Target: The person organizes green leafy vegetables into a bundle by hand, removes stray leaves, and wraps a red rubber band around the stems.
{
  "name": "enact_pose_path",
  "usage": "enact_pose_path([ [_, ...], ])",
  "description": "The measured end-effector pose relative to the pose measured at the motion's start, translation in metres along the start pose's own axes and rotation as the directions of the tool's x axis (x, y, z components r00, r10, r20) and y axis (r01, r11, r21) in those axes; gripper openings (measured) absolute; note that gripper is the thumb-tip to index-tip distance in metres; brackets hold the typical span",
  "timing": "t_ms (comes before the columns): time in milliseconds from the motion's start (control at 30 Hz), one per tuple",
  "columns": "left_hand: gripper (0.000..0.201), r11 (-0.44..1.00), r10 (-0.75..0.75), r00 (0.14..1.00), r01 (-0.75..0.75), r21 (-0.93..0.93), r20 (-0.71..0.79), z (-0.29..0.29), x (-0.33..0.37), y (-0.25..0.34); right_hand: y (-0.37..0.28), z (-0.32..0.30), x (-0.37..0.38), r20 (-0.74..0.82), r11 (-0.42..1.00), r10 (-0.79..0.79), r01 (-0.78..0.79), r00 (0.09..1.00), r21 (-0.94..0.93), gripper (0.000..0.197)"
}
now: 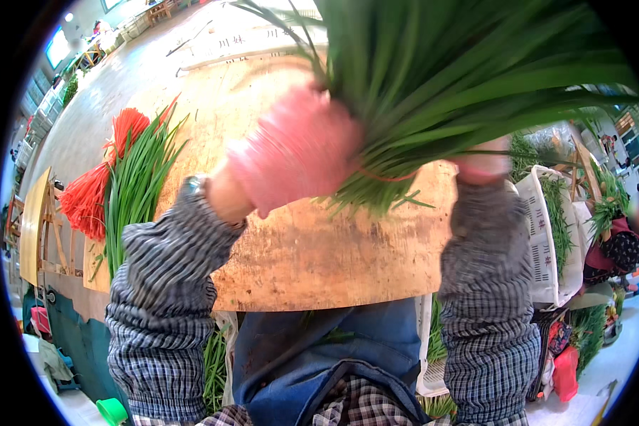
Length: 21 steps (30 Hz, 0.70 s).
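Note:
A thick bunch of long flat green leaves, which look like garlic chives (419, 78), is held up over the wooden table, its leaves fanning out to the upper right. My left hand (298, 149), in a pink glove and smeared by motion, is closed on its lower left side. Around the cut ends runs a thin red band (390, 175). My right hand (484, 162) is at the right edge of the bunch, mostly behind the leaves; its fingers are hidden. On the table's left side lie a smaller pile of chives (143, 181) and a bundle of red ties (89, 199).
The wooden tabletop (319, 263) has its rounded near edge against my blue apron (326, 334). White crates stand at the far side (248, 42) and at the right (547, 248), the latter with chives inside. A person (618, 245) is at the far right.

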<state>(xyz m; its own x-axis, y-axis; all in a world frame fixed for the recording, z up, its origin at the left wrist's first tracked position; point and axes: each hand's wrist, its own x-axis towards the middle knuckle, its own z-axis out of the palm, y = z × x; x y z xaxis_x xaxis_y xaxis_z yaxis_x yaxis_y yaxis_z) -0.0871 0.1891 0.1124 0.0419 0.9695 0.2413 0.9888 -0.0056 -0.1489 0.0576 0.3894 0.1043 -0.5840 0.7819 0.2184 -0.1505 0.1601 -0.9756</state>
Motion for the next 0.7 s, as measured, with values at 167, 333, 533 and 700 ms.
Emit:
enact_pose_path([
  [167,0.019,0.996,-0.007,0.986,-0.007,-0.089,-0.164,0.018,-0.014,-0.005,0.022,0.014,0.003,0.044,0.998,0.062,-0.061,0.997,-0.036,0.060],
  [333,0.016,0.983,-0.046,0.990,0.021,-0.183,-0.133,0.040,-0.017,-0.002,0.014,0.015,0.006,0.067,0.991,0.063,-0.055,0.996,-0.124,0.062],
  [533,0.015,0.961,-0.087,0.929,-0.016,-0.276,-0.359,0.043,-0.009,0.008,-0.027,0.024,-0.002,0.111,0.890,-0.094,0.134,0.989,-0.436,0.064],
  [700,0.013,0.598,-0.566,0.787,0.187,-0.779,-0.245,0.045,-0.030,0.063,-0.062,0.116,0.010,0.466,0.716,-0.027,0.343,0.884,-0.609,0.066],
])
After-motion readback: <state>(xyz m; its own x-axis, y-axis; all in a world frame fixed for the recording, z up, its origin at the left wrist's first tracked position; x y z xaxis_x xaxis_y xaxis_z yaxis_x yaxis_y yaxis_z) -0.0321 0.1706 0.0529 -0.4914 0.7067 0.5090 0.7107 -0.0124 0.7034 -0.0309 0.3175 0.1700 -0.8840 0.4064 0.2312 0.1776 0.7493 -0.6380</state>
